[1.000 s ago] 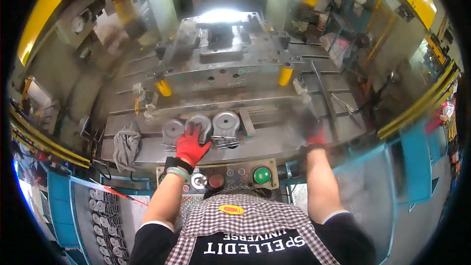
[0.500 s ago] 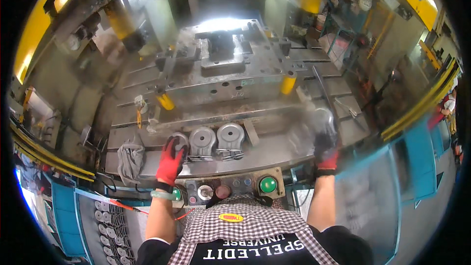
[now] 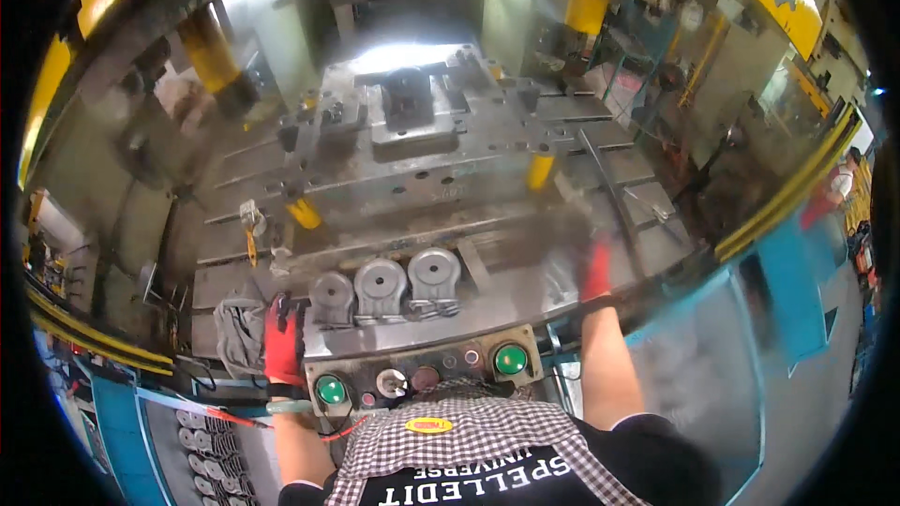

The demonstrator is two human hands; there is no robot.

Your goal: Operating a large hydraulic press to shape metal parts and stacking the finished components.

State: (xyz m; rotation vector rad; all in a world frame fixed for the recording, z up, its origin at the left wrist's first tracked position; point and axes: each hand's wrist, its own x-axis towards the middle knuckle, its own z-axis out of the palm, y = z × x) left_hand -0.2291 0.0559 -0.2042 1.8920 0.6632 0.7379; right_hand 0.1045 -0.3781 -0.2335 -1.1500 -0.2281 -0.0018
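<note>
Three grey stamped metal parts stand in a row on the press bed's front: a left part (image 3: pixel 333 299), a middle part (image 3: pixel 382 287) and a right part (image 3: pixel 435 279). Each has a round dished top with a hole. My left hand (image 3: pixel 283 337), in a red and black glove, is just left of the row with its fingers stretched out, holding nothing visible. Farther right, my right hand (image 3: pixel 596 272) is smeared by motion, so its fingers are hard to read. Beside it a pale shiny shape (image 3: pixel 561 286) is too blurred to name.
A metal die (image 3: pixel 412 131) sits at the bed's middle, with yellow posts (image 3: pixel 539 171) at its front corners. A grey rag (image 3: pixel 241 333) lies at the left. Below the bed is a control panel with green buttons (image 3: pixel 511 359). More metal parts (image 3: pixel 211 459) fill a lower-left bin.
My left hand has come off the left part and moved left and nearer to me. My right hand has shifted slightly left. The whole view has tilted a little.
</note>
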